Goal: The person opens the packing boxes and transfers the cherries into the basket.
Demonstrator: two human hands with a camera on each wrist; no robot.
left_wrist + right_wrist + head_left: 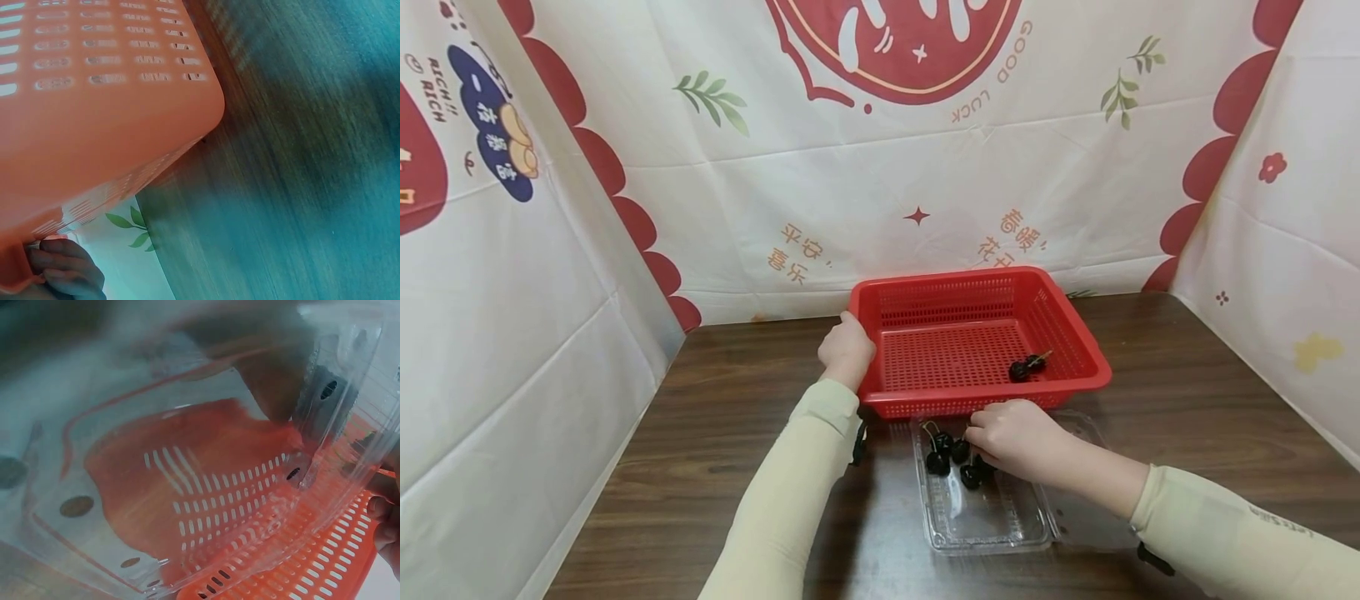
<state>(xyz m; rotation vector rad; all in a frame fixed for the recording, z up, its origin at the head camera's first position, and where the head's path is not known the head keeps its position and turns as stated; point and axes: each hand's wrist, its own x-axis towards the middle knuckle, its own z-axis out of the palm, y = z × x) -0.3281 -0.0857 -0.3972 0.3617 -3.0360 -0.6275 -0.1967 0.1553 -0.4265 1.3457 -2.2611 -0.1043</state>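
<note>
- Left hand (pixel 847 346) grips red basket (pixel 943 354) at left rim.
- Right hand (pixel 1021 437) bent over clear box (pixel 992 521); hold unclear.
- Few cherries (pixel 1021 371) in basket; several left in box.

Basket (pixel 940 397) common to all views

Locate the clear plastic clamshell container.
In the head view, the clear container lies right of centre on the brown wood-grain table, below the right hand and in front of the red perforated plastic basket.

Red basket (pixel 925 398) blocks low passage beyond clear box (pixel 1000 521); basket's top lies free
</note>
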